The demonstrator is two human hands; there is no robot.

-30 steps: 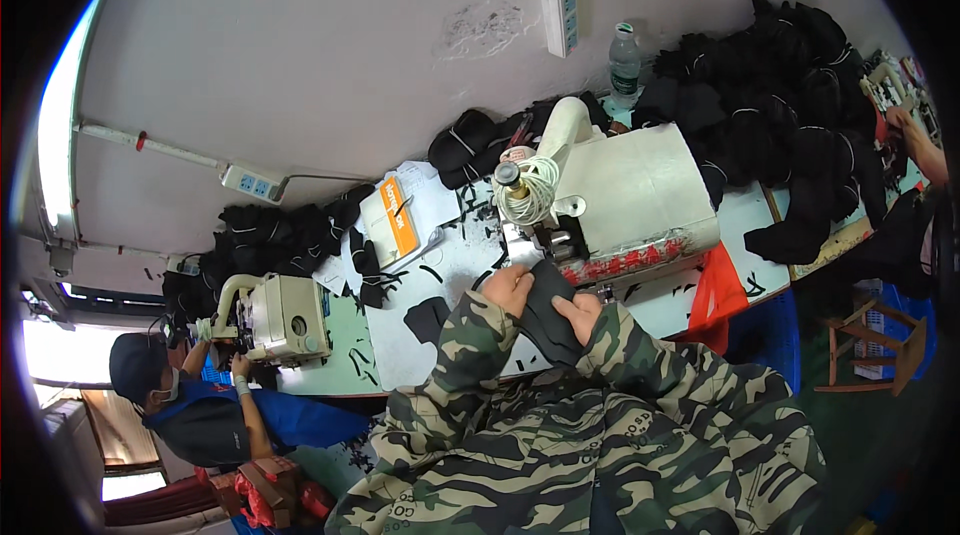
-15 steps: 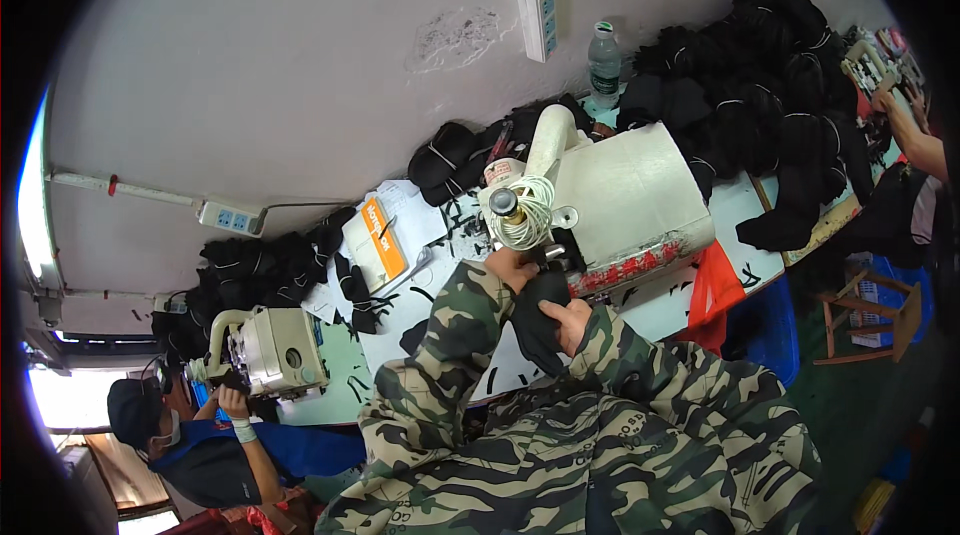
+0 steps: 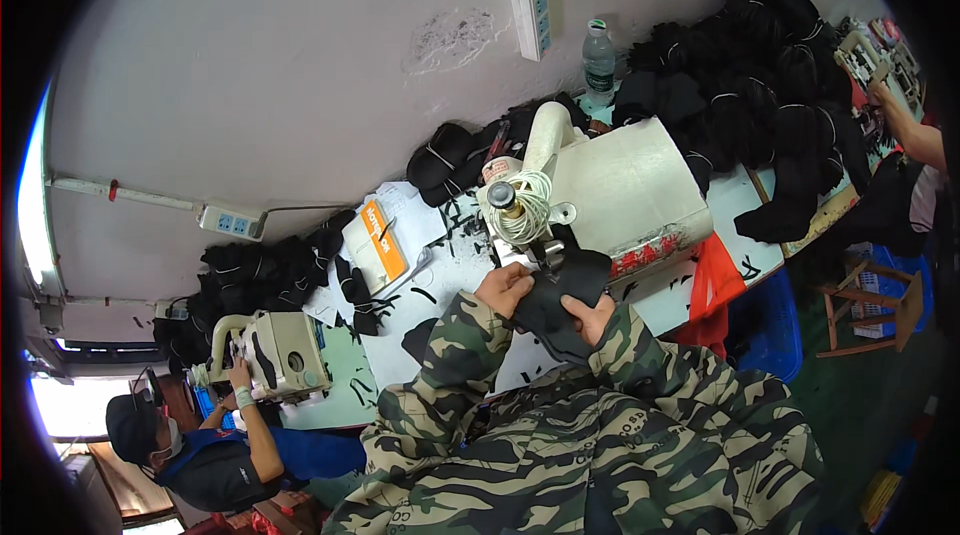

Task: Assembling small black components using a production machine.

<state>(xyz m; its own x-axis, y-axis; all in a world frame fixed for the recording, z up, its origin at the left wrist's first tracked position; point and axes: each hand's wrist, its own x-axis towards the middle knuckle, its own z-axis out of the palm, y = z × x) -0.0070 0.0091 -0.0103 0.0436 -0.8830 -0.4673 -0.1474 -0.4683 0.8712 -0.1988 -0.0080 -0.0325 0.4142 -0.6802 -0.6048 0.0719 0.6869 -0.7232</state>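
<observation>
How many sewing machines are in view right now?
3: the large cream machine beyond the black fabric, the left machine by a co-worker, and apparently a third machine, only partly visible, at far right. More may be hidden.

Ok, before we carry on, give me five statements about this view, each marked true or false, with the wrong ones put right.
1. The bare left hand and bare right hand both hold flat black fabric. True.
2. The clear plastic bottle with a green cap lies on its side. False: the bottle stands upright.
3. The orange-and-white notebook lies left of the large cream sewing machine. True.
4. The brown wooden stool is at the left of the picture. False: the stool is at the right.
5. Bright red material hangs at the table's near edge. True.
</observation>
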